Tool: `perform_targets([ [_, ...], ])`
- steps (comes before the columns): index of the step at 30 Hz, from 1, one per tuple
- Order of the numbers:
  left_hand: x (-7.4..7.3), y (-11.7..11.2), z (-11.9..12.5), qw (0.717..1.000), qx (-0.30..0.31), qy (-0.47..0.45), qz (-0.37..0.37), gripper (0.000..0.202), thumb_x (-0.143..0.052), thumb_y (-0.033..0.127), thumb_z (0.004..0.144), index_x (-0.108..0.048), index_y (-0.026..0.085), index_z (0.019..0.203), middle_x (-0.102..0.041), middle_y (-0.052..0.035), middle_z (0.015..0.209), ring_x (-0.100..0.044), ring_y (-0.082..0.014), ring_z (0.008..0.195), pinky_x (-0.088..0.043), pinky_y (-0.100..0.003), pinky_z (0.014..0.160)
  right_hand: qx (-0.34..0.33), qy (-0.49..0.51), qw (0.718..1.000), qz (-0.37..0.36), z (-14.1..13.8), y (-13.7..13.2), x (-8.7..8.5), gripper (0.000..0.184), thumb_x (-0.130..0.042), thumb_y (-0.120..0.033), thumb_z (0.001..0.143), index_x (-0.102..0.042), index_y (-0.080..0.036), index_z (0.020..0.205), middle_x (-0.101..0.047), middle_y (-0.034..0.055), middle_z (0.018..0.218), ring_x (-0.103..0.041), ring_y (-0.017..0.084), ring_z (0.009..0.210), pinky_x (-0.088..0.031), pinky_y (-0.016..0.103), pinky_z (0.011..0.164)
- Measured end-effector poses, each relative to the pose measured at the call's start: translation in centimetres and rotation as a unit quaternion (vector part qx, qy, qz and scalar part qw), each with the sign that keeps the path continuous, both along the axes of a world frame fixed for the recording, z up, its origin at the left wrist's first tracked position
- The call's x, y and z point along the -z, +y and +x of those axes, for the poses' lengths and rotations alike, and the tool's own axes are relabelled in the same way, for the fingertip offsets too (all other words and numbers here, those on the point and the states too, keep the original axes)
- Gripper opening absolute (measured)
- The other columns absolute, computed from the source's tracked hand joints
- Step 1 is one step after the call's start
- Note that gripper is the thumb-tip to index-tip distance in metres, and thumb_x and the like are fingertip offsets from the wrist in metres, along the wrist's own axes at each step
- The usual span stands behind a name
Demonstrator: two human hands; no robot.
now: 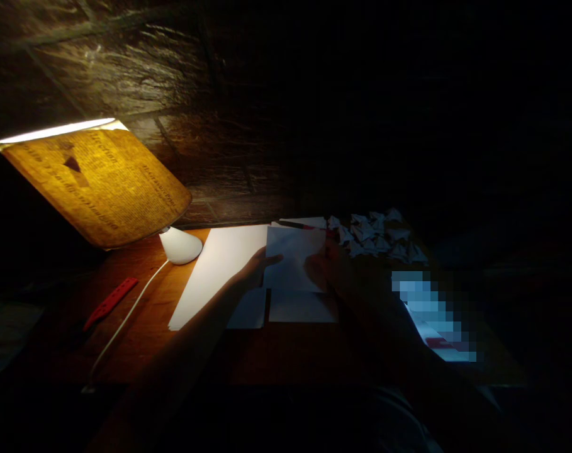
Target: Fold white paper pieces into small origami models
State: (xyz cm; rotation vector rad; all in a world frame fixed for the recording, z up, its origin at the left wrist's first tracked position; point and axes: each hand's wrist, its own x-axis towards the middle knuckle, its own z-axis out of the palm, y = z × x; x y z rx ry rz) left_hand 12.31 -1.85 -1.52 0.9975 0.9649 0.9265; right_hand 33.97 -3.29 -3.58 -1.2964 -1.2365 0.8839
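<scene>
A sheet of white paper (295, 255) is held up between my two hands over the table. My left hand (256, 265) grips its left edge, thumb lying on the front. At the right edge is my right hand (324, 264), dark and partly in shadow, its fingers closed on the paper. Under and left of it lies a bright stack of white paper (219, 264). A smaller piece of paper (303, 308) rests on the tabletop just below the held sheet. Behind, a thin dark and red tool (297, 224) lies across more paper.
A lit lamp (97, 189) with a printed shade stands at left; its white cord (129, 308) runs to the front. Nearby lies a long red object with holes (110, 303). Several folded paper pieces (375, 236) sit back right. A glowing, pixelated screen (431, 321) is at right.
</scene>
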Motion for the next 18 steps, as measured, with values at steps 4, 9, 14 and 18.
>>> perform_targets([
  [4,-0.3,-0.1,0.2,0.999,0.028,-0.039,0.007,0.072,-0.092,0.037,0.061,-0.066,0.018,0.125,-0.078,-0.0123,0.108,-0.071,-0.0370,0.112,-0.056,-0.047,0.094,0.006,0.023,0.999,-0.031,0.1,-0.2,-0.9,0.012,-0.060,-0.031,0.061,-0.054,-0.024,0.070,-0.056,-0.0024,0.066,-0.052,0.017,0.065,-0.040,0.028,0.057],
  [9,-1.0,-0.2,0.2,0.989,0.115,-0.096,0.011,0.074,-0.068,0.074,0.077,-0.070,0.018,0.125,-0.072,-0.0161,0.126,-0.059,-0.0377,0.132,-0.053,-0.045,0.099,-0.032,0.047,0.998,-0.025,0.3,-0.7,-2.2,0.030,-0.051,-0.023,0.058,-0.064,-0.024,0.084,-0.070,0.0033,0.084,-0.062,0.023,0.078,-0.049,0.033,0.066],
  [14,-1.6,-0.5,0.4,0.988,0.126,-0.044,0.075,0.058,-0.079,0.053,0.079,-0.071,0.023,0.128,-0.065,-0.0126,0.141,-0.056,-0.0343,0.134,-0.049,-0.040,0.103,-0.035,0.061,0.997,-0.045,0.4,-1.1,-2.7,0.035,-0.053,-0.020,0.061,-0.067,-0.025,0.092,-0.073,0.0046,0.088,-0.065,0.024,0.081,-0.054,0.037,0.071],
  [18,-1.3,-0.4,0.3,0.986,0.132,-0.016,0.098,0.067,-0.083,0.036,0.078,-0.061,0.029,0.142,-0.062,-0.0114,0.144,-0.066,-0.0279,0.118,-0.053,-0.031,0.088,-0.021,0.030,0.999,-0.025,0.2,-1.0,-2.4,0.031,-0.057,-0.019,0.065,-0.069,-0.025,0.093,-0.074,0.0048,0.087,-0.066,0.025,0.083,-0.055,0.039,0.075],
])
